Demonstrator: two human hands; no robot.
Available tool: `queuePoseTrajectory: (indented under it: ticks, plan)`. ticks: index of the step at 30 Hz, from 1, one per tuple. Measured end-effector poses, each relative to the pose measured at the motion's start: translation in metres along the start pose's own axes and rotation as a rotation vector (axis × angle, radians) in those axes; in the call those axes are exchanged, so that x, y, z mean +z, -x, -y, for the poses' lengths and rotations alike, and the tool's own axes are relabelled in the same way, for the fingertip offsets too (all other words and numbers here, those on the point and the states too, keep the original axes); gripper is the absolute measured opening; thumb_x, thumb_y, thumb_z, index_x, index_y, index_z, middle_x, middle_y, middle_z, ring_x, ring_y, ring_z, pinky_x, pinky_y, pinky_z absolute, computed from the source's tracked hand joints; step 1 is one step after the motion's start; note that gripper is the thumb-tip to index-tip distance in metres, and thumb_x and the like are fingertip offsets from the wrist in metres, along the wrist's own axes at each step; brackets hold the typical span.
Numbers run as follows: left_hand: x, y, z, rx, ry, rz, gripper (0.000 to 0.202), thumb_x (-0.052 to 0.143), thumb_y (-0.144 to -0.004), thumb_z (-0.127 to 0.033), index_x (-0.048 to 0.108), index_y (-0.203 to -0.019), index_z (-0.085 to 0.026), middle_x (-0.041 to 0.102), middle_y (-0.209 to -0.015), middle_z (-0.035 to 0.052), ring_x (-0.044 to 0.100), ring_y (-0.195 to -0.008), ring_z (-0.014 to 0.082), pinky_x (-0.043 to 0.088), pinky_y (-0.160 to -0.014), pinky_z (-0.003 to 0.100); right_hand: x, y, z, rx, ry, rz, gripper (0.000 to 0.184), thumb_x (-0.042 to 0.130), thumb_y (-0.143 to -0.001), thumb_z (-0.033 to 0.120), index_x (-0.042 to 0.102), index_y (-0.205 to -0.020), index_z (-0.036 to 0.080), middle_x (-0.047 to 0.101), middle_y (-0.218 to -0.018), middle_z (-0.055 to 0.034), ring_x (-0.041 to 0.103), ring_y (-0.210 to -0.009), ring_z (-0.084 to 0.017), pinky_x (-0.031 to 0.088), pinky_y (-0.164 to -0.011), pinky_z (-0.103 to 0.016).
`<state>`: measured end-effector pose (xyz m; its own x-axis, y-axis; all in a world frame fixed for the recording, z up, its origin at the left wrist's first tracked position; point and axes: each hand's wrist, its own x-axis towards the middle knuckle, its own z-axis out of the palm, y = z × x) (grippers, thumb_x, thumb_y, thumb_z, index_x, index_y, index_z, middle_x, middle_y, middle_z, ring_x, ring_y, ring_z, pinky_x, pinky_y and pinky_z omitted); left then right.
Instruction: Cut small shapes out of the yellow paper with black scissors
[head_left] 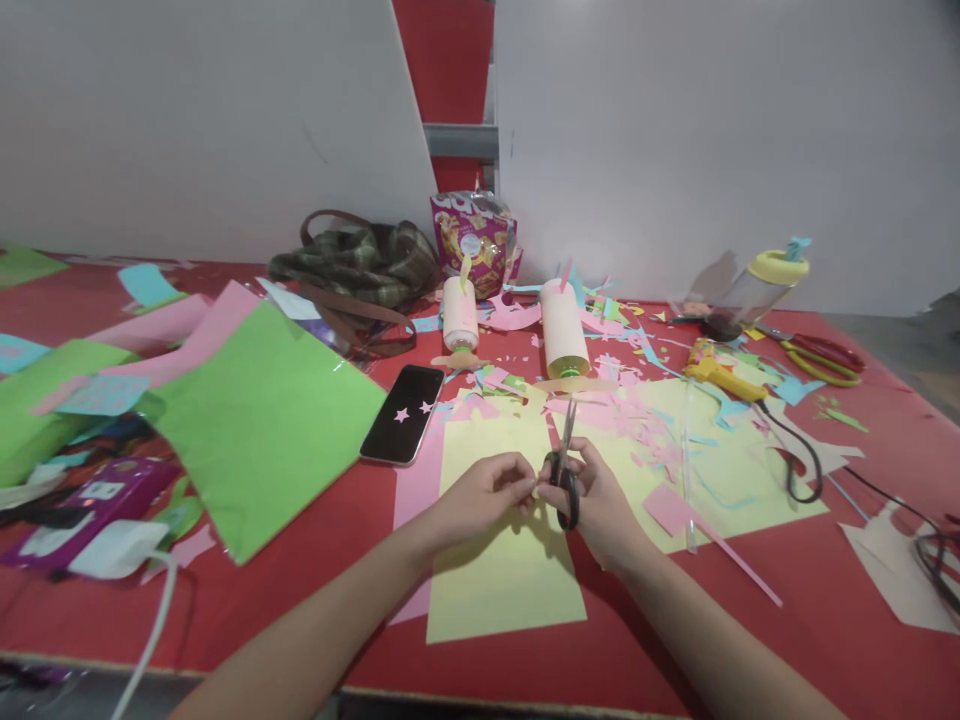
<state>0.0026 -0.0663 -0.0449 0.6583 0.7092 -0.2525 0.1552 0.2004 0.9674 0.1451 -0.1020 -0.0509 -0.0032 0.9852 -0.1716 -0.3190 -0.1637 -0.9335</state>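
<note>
My right hand [602, 508] is closed around a pair of black-handled scissors [568, 430], whose blades point up and away from me. Close beside it, my left hand [480, 492] has its fingertips pinched together; whatever lies between them is too small to make out. Both hands are over a pale yellow sheet of paper [502, 600], with a pink sheet [411, 510] showing under its left side. Left of them lies a dark phone [394, 438] with small pink paper stars [402, 415] on its screen.
Behind my hands are two white paper-wrapped cylinders [564, 335] among paper scraps. A yellow glue gun [724, 375], a clear container [759, 290] and other scissors [821, 358] lie right. Green paper [270, 430] and a purple box [97, 510] lie left; a snack bag [476, 240] stands behind.
</note>
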Motion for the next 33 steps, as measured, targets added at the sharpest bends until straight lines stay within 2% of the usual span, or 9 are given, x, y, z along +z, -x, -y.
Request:
queuePoseTrajectory:
  ticks: [5,8,10,12,15,17,18,25,33]
  plan:
    - [0.004,0.002,0.002,0.011,0.03,-0.02,0.019,0.039,-0.081,-0.032,0.041,-0.071,-0.015,0.045,-0.062,-0.0012,0.048,-0.057,0.0094,0.04,-0.054,0.022,-0.001,-0.003,-0.003,0.001,-0.004,-0.023,0.036,0.067,-0.057,0.012,0.043,-0.082,0.023,0.051,-0.067,0.0057,0.052,-0.056,-0.01,0.039,-0.051,-0.022]
    - [0.002,0.002,0.001,0.04,-0.103,-0.048,0.018,0.035,-0.082,-0.031,0.04,-0.072,-0.017,0.045,-0.063,-0.0012,0.048,-0.058,0.0098,0.04,-0.056,0.023,-0.002,-0.003,-0.006,0.008,0.028,-0.071,0.036,0.066,-0.058,0.01,0.043,-0.083,0.023,0.051,-0.067,0.0057,0.051,-0.057,-0.009,0.037,-0.05,-0.02]
    - [-0.004,0.001,0.0,0.069,-0.271,-0.13,0.017,0.032,-0.083,-0.029,0.04,-0.073,-0.017,0.046,-0.064,-0.001,0.048,-0.059,0.0102,0.039,-0.058,0.023,-0.002,-0.003,-0.006,0.01,0.049,-0.107,0.036,0.065,-0.058,0.01,0.043,-0.084,0.024,0.051,-0.067,0.0056,0.05,-0.057,-0.009,0.037,-0.049,-0.02]
    - [-0.014,-0.002,-0.001,0.1,-0.485,-0.278,0.018,0.029,-0.083,-0.028,0.039,-0.073,-0.018,0.047,-0.068,-0.0001,0.048,-0.062,0.0111,0.039,-0.059,0.023,-0.001,-0.002,-0.005,0.011,0.064,-0.121,0.034,0.063,-0.06,0.01,0.043,-0.083,0.024,0.051,-0.066,0.0057,0.05,-0.058,-0.009,0.037,-0.05,-0.02]
    - [-0.031,-0.01,0.002,0.108,-0.907,-0.477,0.017,0.028,-0.083,-0.024,0.039,-0.071,-0.017,0.048,-0.07,0.0023,0.047,-0.066,0.0137,0.037,-0.06,0.025,0.0,-0.002,-0.004,0.012,0.089,-0.113,0.031,0.063,-0.06,0.011,0.042,-0.081,0.024,0.05,-0.066,0.0057,0.05,-0.058,-0.01,0.037,-0.049,-0.02]
    - [-0.042,-0.017,0.006,0.12,-1.23,-0.569,0.018,0.028,-0.081,-0.02,0.041,-0.07,-0.016,0.049,-0.072,0.0039,0.046,-0.07,0.0158,0.036,-0.064,0.028,0.0,-0.002,-0.003,0.007,0.11,-0.1,0.031,0.063,-0.06,0.011,0.042,-0.08,0.024,0.05,-0.066,0.0056,0.05,-0.058,-0.01,0.037,-0.049,-0.021]
    - [-0.046,-0.021,0.008,0.114,-1.273,-0.599,0.017,0.029,-0.081,-0.018,0.043,-0.07,-0.016,0.05,-0.074,0.0051,0.046,-0.072,0.0173,0.035,-0.066,0.03,0.0,-0.002,-0.003,0.003,0.118,-0.096,0.031,0.062,-0.06,0.011,0.042,-0.08,0.024,0.05,-0.066,0.0055,0.05,-0.058,-0.01,0.037,-0.049,-0.021]
    - [-0.056,-0.039,0.018,0.132,-1.431,-0.615,0.018,0.032,-0.08,-0.018,0.05,-0.079,-0.015,0.051,-0.085,0.0099,0.045,-0.08,0.0234,0.031,-0.07,0.037,0.0,-0.003,-0.004,-0.02,0.11,-0.104,0.032,0.064,-0.059,0.014,0.041,-0.08,0.024,0.05,-0.065,0.0056,0.049,-0.058,-0.01,0.038,-0.051,-0.021]
    - [-0.055,-0.04,0.018,0.143,-1.469,-0.634,0.019,0.032,-0.081,-0.017,0.051,-0.084,-0.014,0.052,-0.089,0.0109,0.044,-0.083,0.0235,0.03,-0.072,0.038,-0.003,-0.003,-0.002,-0.067,0.086,-0.152,0.032,0.063,-0.059,0.01,0.044,-0.081,0.024,0.051,-0.066,0.0055,0.051,-0.059,-0.01,0.039,-0.051,-0.021]
